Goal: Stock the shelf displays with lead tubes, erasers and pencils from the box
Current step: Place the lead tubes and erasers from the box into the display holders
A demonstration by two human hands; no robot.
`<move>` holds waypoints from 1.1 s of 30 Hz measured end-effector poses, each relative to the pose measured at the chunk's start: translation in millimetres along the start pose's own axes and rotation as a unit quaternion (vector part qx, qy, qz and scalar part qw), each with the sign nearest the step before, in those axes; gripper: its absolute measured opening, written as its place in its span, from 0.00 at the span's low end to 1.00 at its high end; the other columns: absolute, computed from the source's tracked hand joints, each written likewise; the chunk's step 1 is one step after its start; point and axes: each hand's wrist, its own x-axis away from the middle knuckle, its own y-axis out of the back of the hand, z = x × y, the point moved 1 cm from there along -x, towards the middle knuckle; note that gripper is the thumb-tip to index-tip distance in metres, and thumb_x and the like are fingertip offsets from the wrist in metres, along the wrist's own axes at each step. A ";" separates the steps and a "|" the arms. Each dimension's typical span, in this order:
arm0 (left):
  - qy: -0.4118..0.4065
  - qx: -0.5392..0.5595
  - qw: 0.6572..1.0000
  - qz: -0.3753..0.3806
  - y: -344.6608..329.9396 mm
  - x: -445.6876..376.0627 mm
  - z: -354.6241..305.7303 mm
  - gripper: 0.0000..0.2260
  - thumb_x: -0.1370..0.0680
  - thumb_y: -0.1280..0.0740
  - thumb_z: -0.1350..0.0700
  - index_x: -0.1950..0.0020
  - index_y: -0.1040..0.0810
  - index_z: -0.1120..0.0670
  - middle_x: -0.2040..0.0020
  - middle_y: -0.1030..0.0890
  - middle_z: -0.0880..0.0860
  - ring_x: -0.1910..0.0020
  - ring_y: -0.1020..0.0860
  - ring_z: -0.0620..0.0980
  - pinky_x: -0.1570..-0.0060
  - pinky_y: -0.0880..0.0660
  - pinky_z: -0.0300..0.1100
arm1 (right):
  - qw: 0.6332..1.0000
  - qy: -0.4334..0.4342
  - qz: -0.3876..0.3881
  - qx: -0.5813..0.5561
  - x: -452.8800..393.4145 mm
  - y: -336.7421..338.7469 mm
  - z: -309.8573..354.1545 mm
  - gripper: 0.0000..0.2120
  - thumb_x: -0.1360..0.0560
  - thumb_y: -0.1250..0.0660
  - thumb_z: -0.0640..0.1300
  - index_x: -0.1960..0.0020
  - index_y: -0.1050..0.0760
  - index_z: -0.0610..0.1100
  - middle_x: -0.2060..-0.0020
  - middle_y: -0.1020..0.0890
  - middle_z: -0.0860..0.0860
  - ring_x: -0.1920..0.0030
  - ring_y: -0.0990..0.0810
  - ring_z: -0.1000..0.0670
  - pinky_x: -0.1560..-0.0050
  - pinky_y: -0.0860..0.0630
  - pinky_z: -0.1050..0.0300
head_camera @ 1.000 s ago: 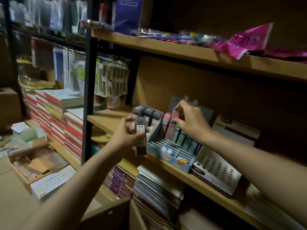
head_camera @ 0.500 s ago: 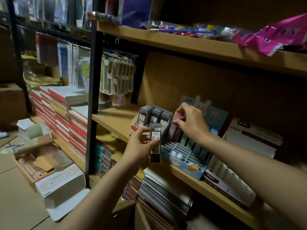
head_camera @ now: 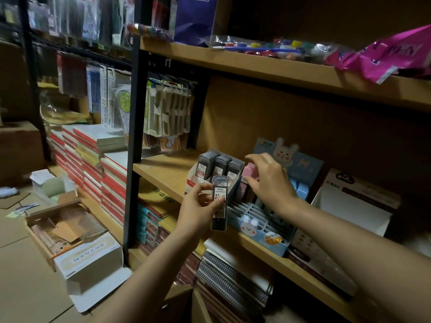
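Wooden shelf (head_camera: 168,170) bearing two displays: the blue rabbit eraser display (head_camera: 261,231) and, just left of it and touching, the lead-tube display (head_camera: 217,169). Right hand (head_camera: 270,183), fingers curled, reaches among the pink erasers (head_camera: 249,171); whether it grips one cannot be told. Left hand (head_camera: 198,206) pinches one upright lead tube (head_camera: 219,201) just below the lead-tube display, long axis vertical, nearer hand for slotting it.

I see a dim storeroom, lit weakly from the left. A wooden shelf (head_camera: 168,170) runs rightward on a black metal upright (head_camera: 134,145), with a brown backboard (head_camera: 291,122) behind it and an upper shelf (head_camera: 268,68) above. Further left, I make out stacked notebooks (head_camera: 93,148) and hanging packets (head_camera: 170,110). The floor (head_camera: 21,287) is laid with flattened cardboard, where an open carton (head_camera: 67,227) sits.
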 end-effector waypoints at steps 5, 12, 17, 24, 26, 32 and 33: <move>-0.002 -0.015 1.000 0.015 -0.5 3.2 -3.2 0.11 0.23 0.32 0.59 0.46 0.23 0.44 0.49 0.18 0.49 0.51 0.18 0.47 0.63 0.18 0.44 | 0.989 0.015 0.027 -0.148 13.3 9.0 17.1 0.11 0.24 0.31 0.48 0.42 0.21 0.48 0.55 0.18 0.53 0.60 0.20 0.61 0.58 0.23 0.69; -0.077 -0.097 0.992 0.007 -2.9 1.8 -10.4 0.08 0.22 0.32 0.56 0.44 0.23 0.48 0.49 0.18 0.48 0.49 0.19 0.43 0.58 0.23 0.33 | 0.969 -0.029 0.096 -0.226 4.3 10.9 30.5 0.13 0.30 0.23 0.46 0.48 0.21 0.52 0.58 0.17 0.57 0.58 0.18 0.60 0.58 0.21 0.63; -0.163 -0.428 0.888 -0.046 14.6 -1.8 -6.1 0.18 0.21 0.35 0.46 0.33 0.30 0.46 0.30 0.33 0.50 0.31 0.37 0.49 0.33 0.33 0.47 | 0.978 -0.053 -0.045 -0.196 -33.5 33.4 23.0 0.10 0.30 0.24 0.46 0.51 0.21 0.51 0.59 0.19 0.59 0.58 0.20 0.61 0.60 0.24 0.67; -0.167 -0.586 0.789 0.077 22.3 -11.2 15.9 0.28 0.21 0.42 0.38 0.23 0.49 0.37 0.20 0.58 0.48 0.22 0.61 0.49 0.24 0.55 0.53 | 0.990 -0.040 -0.038 -0.132 -58.6 7.1 31.4 0.06 0.27 0.27 0.43 0.51 0.21 0.45 0.59 0.19 0.53 0.57 0.20 0.53 0.60 0.25 0.65; -0.171 -0.604 0.774 0.076 23.6 -12.8 19.9 0.29 0.21 0.43 0.38 0.23 0.50 0.38 0.20 0.58 0.49 0.22 0.63 0.50 0.23 0.55 0.53 | 0.990 -0.042 -0.025 -0.129 -60.2 -4.7 34.2 0.05 0.27 0.27 0.42 0.52 0.21 0.45 0.57 0.19 0.50 0.54 0.20 0.51 0.56 0.23 0.59; -0.205 -0.590 0.778 0.067 27.3 -14.7 21.3 0.28 0.21 0.42 0.39 0.22 0.47 0.41 0.21 0.55 0.50 0.22 0.57 0.52 0.23 0.49 0.54 | 0.994 -0.046 0.016 -0.098 -62.2 -29.3 37.1 0.08 0.27 0.26 0.43 0.50 0.22 0.44 0.54 0.19 0.49 0.53 0.20 0.50 0.52 0.20 0.53; -0.207 -0.584 0.782 0.065 27.2 -14.7 22.4 0.28 0.21 0.41 0.39 0.22 0.47 0.41 0.21 0.56 0.50 0.22 0.56 0.53 0.24 0.48 0.53 | 0.995 -0.042 0.021 -0.083 -61.5 -31.8 37.1 0.09 0.28 0.25 0.44 0.50 0.22 0.45 0.55 0.18 0.49 0.53 0.20 0.49 0.51 0.20 0.50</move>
